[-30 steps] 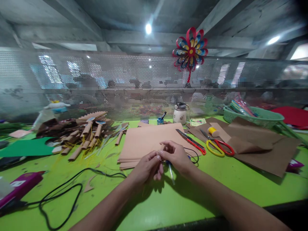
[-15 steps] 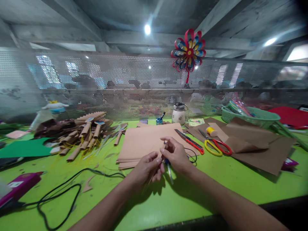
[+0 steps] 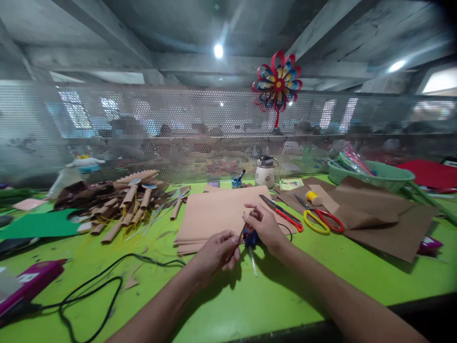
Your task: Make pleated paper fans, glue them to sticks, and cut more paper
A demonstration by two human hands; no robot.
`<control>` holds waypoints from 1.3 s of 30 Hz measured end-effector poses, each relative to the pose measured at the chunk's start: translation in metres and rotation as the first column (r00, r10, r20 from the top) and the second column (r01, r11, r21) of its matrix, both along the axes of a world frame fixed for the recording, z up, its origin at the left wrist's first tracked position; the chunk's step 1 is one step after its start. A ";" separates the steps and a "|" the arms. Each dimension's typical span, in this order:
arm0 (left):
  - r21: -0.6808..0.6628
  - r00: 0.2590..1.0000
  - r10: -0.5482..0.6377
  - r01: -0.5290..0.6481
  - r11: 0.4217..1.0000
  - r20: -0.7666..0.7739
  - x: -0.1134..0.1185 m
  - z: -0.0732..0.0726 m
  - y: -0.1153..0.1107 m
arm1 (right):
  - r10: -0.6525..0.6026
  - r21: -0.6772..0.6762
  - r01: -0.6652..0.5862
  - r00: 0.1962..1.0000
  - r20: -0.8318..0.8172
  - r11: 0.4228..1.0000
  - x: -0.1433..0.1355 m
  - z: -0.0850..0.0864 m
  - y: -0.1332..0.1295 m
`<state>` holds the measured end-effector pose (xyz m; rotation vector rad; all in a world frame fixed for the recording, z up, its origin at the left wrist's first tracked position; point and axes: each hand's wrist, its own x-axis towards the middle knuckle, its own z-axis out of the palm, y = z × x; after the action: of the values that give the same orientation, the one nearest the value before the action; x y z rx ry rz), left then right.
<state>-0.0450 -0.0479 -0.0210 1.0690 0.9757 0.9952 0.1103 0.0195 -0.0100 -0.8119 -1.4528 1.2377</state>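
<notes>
Head view: left hand (image 3: pixel 220 248) pinches a thin brown strip (image 3: pixel 242 233); right hand (image 3: pixel 263 225) is narrowed at its far end, grip unclear. Strip, between hands, appears mid-work. Left: rolled tubes (image 3: pixel 113 233) already formed; paper sheets (image 3: pixel 210 209) remain flat.

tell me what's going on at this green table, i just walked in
A person is working bare-handed over the green table. The left hand pinches a thin brown piece, while the right hand has its fingers close to the upper end; whether it grips the piece too is hard to tell. A blue object shows just beneath the right hand. Flat brown sheets lie stacked behind the hands, and brown paper rolls are heaped to the left.
</notes>
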 end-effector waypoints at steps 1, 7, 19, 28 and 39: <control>0.007 1.000 0.008 -0.008 1.000 -0.001 0.000 0.000 0.000 | 0.027 -0.005 -0.027 1.000 -0.001 1.000 -0.001 0.000 -0.001; 0.053 1.000 -0.007 0.008 0.999 -0.022 0.000 0.000 0.000 | 0.028 -0.010 -0.028 1.000 -0.014 1.000 -0.003 0.000 -0.007; 0.062 1.000 0.021 -0.021 0.998 -0.003 0.005 -0.003 -0.001 | -0.007 -0.161 -0.022 0.984 -0.179 0.987 -0.003 -0.002 -0.004; 0.005 0.984 -0.083 0.083 0.997 0.157 0.000 -0.001 -0.001 | -0.026 -0.097 0.011 0.988 -0.154 0.995 -0.001 -0.001 0.000; 0.012 0.999 0.026 -0.025 1.000 -0.033 0.004 -0.006 0.003 | -0.084 0.009 0.084 0.994 -0.067 0.996 -0.005 -0.007 -0.005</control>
<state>-0.0415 -0.0452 -0.0274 1.0883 1.0135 1.0081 0.1052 0.0147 -0.0174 -0.8081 -1.3579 1.1806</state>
